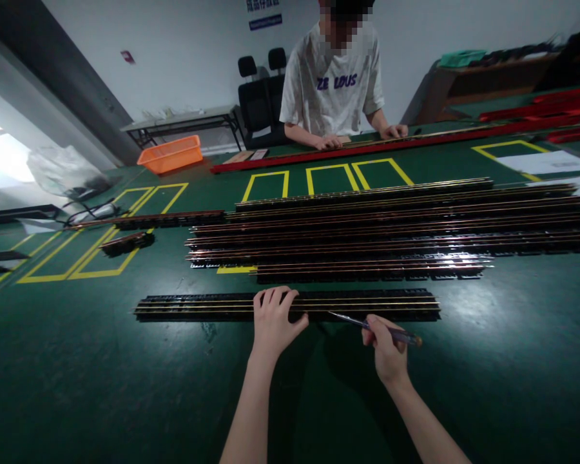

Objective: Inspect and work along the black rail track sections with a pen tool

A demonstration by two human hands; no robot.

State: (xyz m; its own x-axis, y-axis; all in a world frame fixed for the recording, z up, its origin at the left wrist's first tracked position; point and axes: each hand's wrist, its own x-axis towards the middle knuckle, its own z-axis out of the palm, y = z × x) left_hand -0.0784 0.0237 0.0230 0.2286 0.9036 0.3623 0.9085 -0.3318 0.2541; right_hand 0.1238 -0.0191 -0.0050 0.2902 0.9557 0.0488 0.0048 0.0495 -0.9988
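A long black strip with brass-coloured rods along it [198, 308] lies crosswise on the green table in front of me. Across its middle rests my left hand [273, 319], fingers bent over the top toward the far edge and thumb at the near edge. My right hand [386, 345] is closed round the handle of a slim screwdriver [350, 319], which has a thin metal shaft and a purplish handle with an amber end. Its tip points left, at the near part of the strip, right of my left hand; whether it touches cannot be made out.
Beyond lies a wide pile of similar rod-lined strips [367, 225]. A short piece [127, 243] and another strip [171, 220] lie left. An orange basket [170, 154] stands at the back. Across the table, a person [336, 84] handles a long red strip [290, 159]. Yellow tape marks the table.
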